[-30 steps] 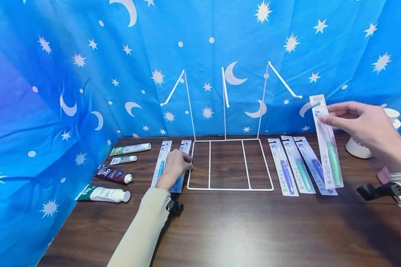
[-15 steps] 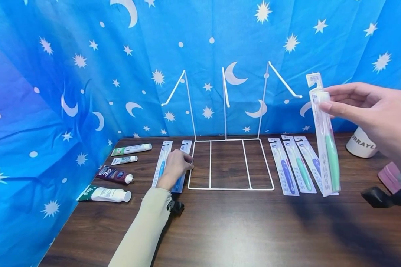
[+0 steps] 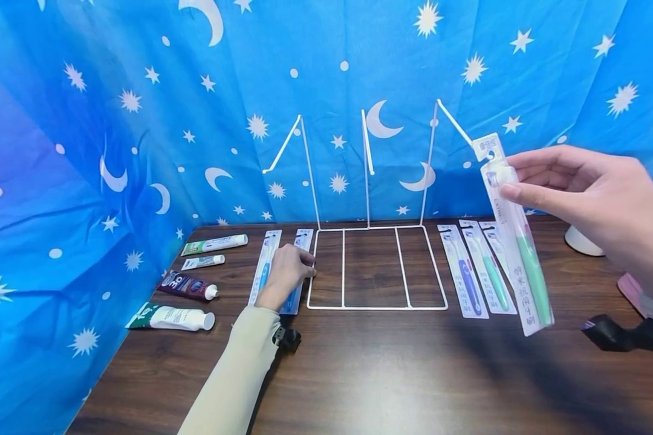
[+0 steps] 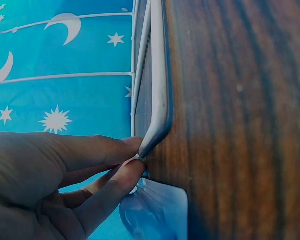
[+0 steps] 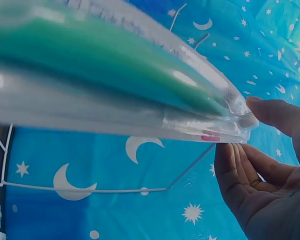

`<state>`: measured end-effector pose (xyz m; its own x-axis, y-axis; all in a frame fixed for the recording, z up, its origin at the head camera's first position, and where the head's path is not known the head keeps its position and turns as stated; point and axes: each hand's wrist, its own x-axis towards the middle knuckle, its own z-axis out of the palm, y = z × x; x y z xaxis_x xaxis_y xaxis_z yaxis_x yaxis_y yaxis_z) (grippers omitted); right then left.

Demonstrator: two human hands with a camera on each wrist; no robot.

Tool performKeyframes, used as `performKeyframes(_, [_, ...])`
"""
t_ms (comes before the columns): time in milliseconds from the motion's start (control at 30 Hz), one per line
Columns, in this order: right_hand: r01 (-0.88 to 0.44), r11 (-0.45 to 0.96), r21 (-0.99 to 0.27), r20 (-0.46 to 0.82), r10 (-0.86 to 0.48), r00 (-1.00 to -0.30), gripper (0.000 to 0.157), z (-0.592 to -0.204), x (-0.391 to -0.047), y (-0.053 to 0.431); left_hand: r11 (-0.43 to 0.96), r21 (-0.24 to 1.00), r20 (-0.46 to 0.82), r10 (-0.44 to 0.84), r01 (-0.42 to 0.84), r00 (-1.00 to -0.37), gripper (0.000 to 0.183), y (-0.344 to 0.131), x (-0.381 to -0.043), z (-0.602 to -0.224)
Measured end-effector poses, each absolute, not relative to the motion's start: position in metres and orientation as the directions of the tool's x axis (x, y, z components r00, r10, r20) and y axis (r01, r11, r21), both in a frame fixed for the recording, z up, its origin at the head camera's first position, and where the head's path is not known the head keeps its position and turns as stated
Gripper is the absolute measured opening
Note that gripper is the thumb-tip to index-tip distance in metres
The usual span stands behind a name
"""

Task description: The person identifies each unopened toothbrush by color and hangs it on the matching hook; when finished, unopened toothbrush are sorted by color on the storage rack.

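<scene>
My right hand pinches a packaged green toothbrush near its top between thumb and fingers. The package hangs tilted above the table. Its hang-hole end is at the tip of the right prong of a white wire display rack; whether the tip is in the hole I cannot tell. In the right wrist view, the green handle fills the upper left. My left hand pinches the left side of the rack's base, its thumb and finger on the wire in the left wrist view.
Packaged toothbrushes lie right of the rack, such as a purple one, and blue ones lie left, partly under my left arm. Several toothpaste tubes lie far left. A white cup and a pink object are at right.
My right hand has carried the green toothbrush up, then left to the tip of the right prong. My left hand stays on the rack's base.
</scene>
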<state>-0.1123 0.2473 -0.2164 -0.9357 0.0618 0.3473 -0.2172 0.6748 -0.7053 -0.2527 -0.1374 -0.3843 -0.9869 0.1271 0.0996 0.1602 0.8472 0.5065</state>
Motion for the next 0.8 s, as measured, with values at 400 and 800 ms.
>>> performKeyframes(400, [-0.321, 0.668, -0.671, 0.461, 0.036, -0.887, 0.046, -0.225, -0.133, 0.235, 0.836, 0.528, 0.098, 0.119, 0.153, -0.988, 0.022, -0.137, -0.252, -0.384])
performKeyframes(800, [-0.389, 0.652, -0.651, 0.548, 0.049, -0.835, 0.046, -0.233, -0.156, 0.227, 0.835, 0.531, 0.091, 0.115, 0.146, -0.989, 0.023, -0.135, -0.25, -0.384])
